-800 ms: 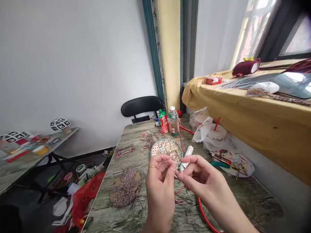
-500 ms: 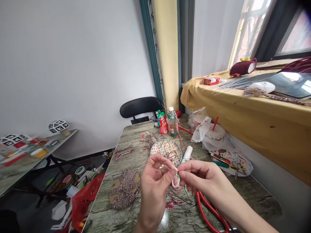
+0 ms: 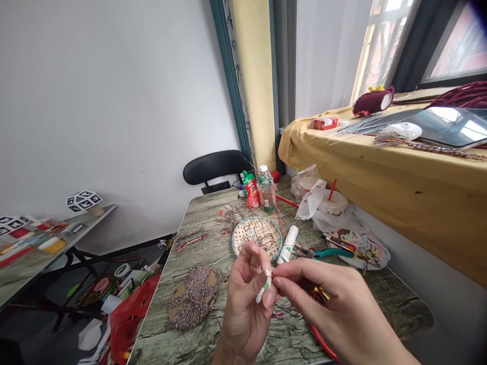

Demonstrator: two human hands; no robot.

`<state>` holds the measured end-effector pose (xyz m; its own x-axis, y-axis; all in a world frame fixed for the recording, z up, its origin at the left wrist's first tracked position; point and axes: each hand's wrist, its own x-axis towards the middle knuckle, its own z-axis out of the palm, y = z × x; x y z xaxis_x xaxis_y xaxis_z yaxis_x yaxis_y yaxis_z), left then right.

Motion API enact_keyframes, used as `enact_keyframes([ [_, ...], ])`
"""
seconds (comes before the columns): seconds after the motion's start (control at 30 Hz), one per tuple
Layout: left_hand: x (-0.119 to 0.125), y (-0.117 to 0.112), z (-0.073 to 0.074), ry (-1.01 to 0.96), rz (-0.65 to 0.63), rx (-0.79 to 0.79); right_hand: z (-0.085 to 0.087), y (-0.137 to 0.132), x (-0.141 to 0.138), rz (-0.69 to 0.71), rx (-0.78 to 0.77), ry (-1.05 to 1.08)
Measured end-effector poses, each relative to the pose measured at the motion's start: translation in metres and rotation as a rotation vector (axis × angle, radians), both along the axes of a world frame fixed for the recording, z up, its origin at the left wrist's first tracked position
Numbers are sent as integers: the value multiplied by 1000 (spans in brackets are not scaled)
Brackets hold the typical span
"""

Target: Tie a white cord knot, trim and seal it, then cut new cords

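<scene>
A small white ring with a green patch (image 3: 264,290), which looks wrapped in cord, sits in the fingers of my left hand (image 3: 243,309). My left thumb and fingers are closed on it, and the ring is seen nearly edge-on. Close against it on the right, my right hand (image 3: 331,299) has thumb and index finger pinched together at the ring's top end. Whatever lies between those right fingertips is too small to make out. Behind the hands stands a round woven basket (image 3: 233,238) with cords in it. A white roll (image 3: 289,241) lies beside the basket.
Mottled yarn (image 3: 192,304) wound on cardboard lies left. Teal-handled pliers (image 3: 331,252) are at the right; a red handle (image 3: 321,344) shows partly under my right hand. A bottle (image 3: 267,190), a red pouch (image 3: 251,191) and bagged cups (image 3: 331,205) stand farther back.
The ring has turned from showing its round opening to nearly edge-on, and has shifted slightly left. My right hand has come nearer and lower. The view has moved slightly, uncovering the teal pliers.
</scene>
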<state>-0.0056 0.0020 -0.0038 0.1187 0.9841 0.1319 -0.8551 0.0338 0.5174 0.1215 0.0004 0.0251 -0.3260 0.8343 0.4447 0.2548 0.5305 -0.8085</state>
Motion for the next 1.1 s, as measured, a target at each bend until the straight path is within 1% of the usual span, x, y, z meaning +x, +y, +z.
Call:
enact_keyframes([
  [0.07,1,0,-1,6,7,10,0,-3,-1,-81,179,-24],
  [0.1,1,-1,-1,14,16,16,0,-4,-1,-99,237,-36],
  [0.13,1,-1,-1,21,29,23,0,-5,-2,-103,260,-49],
  [0.2,1,-1,-2,32,53,47,1,-6,-2,-82,216,-66],
  [0.33,2,-1,-2,37,73,128,5,-3,-1,-14,47,-63],
  [0.43,3,-1,-3,40,72,173,10,-1,1,81,-57,-49],
  [0.5,3,-1,-4,55,64,192,13,0,3,126,-91,-48],
  [0.57,3,0,-4,78,65,206,14,1,4,122,-84,-68],
  [0.67,2,0,-2,131,105,226,12,2,5,86,-35,-117],
  [0.8,2,-3,6,250,250,238,8,1,2,-4,68,-149],
  [0.87,4,-5,9,299,300,238,7,0,0,-53,140,-137],
  [0.93,5,-7,11,308,305,233,7,-1,-2,-101,245,-127],
  [1.03,5,-8,11,280,262,218,9,-1,0,-193,396,-126],
  [1.1,5,-8,10,267,247,221,10,0,3,-224,390,-95],
])
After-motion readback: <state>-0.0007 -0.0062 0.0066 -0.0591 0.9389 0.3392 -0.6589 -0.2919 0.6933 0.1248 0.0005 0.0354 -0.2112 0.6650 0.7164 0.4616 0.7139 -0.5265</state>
